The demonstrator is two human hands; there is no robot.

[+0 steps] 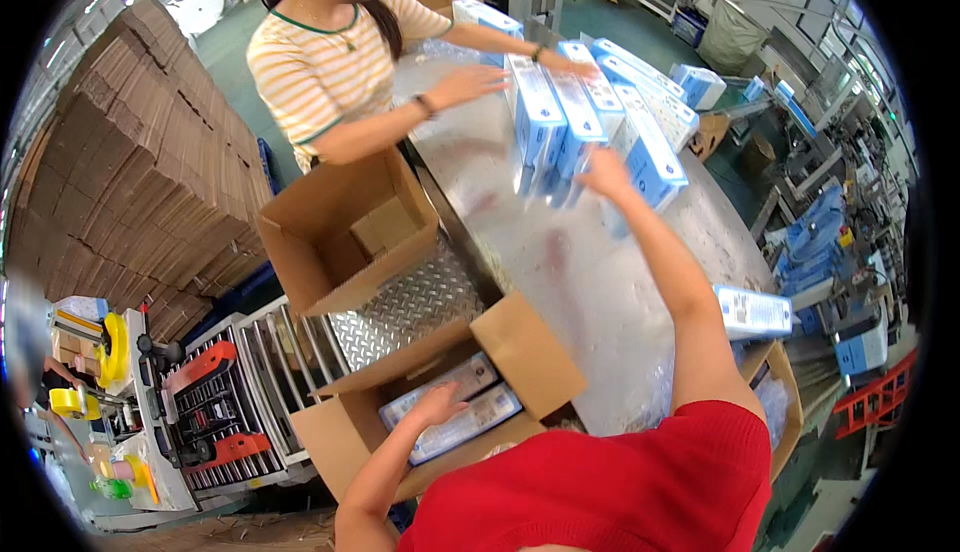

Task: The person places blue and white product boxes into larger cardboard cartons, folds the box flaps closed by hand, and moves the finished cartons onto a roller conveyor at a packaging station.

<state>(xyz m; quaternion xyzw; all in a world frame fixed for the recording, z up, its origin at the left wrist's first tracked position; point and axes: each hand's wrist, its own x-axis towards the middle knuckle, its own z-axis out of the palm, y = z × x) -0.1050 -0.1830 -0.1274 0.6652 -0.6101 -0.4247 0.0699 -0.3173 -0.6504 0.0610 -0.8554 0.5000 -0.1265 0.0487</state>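
My left hand (437, 407) lies with fingers stretched over two blue-and-white boxes (468, 430) inside an open cardboard carton (325, 442). No grip on them shows. Out across the metal table (540, 272), my right hand (607, 174) is at the near end of a blue-and-white box (578, 117) in a row of similar upright ones. Motion smears its fingers and the box ends, so whether it grips one is unclear. A co-worker in a striped shirt has one hand (470, 87) beside this row and the other (567, 62) on top of it.
Another open carton (345, 232) stands left of the table by a roller conveyor (290, 352). Flattened cardboard (140, 152) is stacked high at the left. A single blue-and-white box (752, 312) lies at the table's right edge, near a carton holding clear plastic (785, 402). Machinery fills the far right.
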